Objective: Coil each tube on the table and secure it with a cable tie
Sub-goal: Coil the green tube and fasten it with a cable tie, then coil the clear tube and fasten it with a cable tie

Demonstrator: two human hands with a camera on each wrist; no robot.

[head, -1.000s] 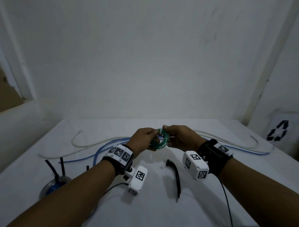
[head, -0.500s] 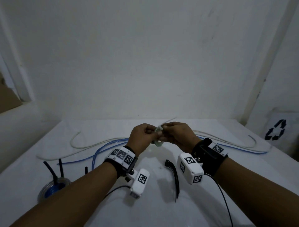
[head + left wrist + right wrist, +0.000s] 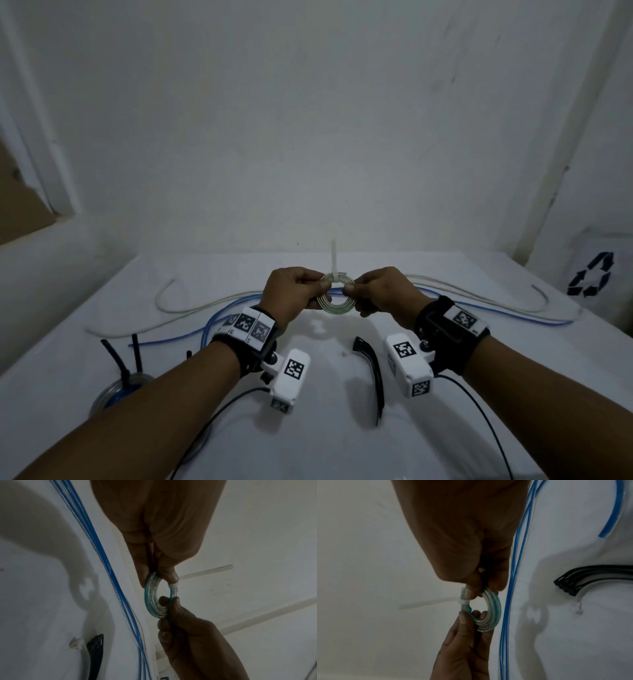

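dim, bluish, grainy light throughout; soft shadows, edges warped, wrist views slightly blurred.

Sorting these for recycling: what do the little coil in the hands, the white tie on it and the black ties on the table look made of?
Coil: likely soft clear plastic tubing, glossy, green-tinted; see-through and bends tightly. White tie: probably nylon, matte, translucent; its tail stands stiffly. Black ties: likely nylon too, dull, holding a curve.

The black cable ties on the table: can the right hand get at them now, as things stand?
Probably not right away. The black cable ties lie uncovered just below the right hand, but its grip pinches the coiled tube, which the left hand also holds. It must let go first.
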